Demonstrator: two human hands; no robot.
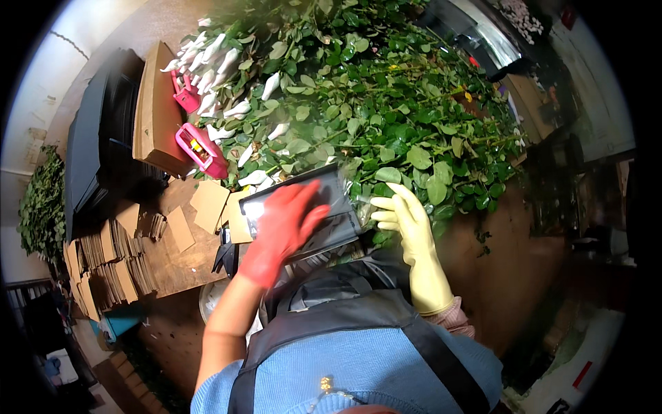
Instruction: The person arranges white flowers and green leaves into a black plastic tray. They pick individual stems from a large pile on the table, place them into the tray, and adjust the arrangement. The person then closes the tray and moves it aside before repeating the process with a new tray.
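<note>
My left hand (pixel 291 215), in a red glove, is over a dark grey shallow box (pixel 341 228) at the table's front edge. Its fingers are spread, and nothing shows in them; whether the palm touches the box cannot be seen. In a yellow glove, my right hand (pixel 403 215) is at the box's right end beside the leafy stems (pixel 420 172). Its fingers are stretched out, with the tips close to the foliage and no object visible in them. A black tool (pixel 225 255), perhaps clippers, lies left of the box.
Buds in white sleeves (pixel 224 62) lie at the heap's left end. Two pink plastic holders (pixel 203 152) stand near a cardboard box (pixel 155 110). Loose cardboard pieces (pixel 183 229) and stacked cards (pixel 110 259) cover the table's left. Behind them are black folded boxes (pixel 103 138).
</note>
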